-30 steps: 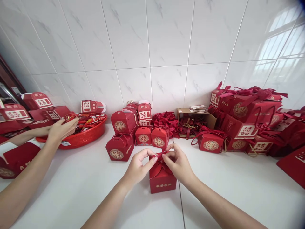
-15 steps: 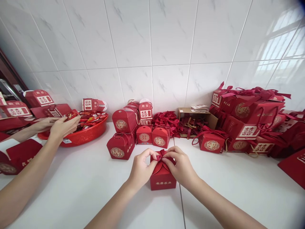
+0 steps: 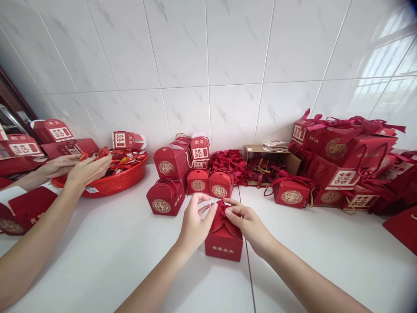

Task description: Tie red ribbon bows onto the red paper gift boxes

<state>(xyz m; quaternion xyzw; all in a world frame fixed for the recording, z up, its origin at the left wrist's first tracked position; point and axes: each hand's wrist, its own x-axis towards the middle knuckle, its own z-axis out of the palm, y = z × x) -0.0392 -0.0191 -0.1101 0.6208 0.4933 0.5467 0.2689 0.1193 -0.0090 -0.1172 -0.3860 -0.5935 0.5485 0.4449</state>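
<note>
A red gift box [image 3: 223, 248] with gold characters on its front stands on the white table before me. On its closed petal-shaped top sits a dark red ribbon [image 3: 222, 209] with a knot or bow. My left hand [image 3: 194, 221] is at the box's left side, thumb and fingers apart, the thumb tip close to the ribbon. From the right, my right hand [image 3: 250, 224] pinches the ribbon between thumb and fingers. Part of the ribbon is hidden behind the fingertips.
Several red boxes [image 3: 166, 201] and a heap of ribbons [image 3: 228, 163] stand along the tiled wall. An open carton [image 3: 289, 161] and stacked ribboned boxes [image 3: 342, 148] are at right. At left, another person's hands [image 3: 86, 171] hold red packets over a red basin [image 3: 119, 186].
My left fingers have parted from the ribbon and moved slightly apart. My right hand stays at the ribbon. The other person's hands have shifted slightly over the basin.
</note>
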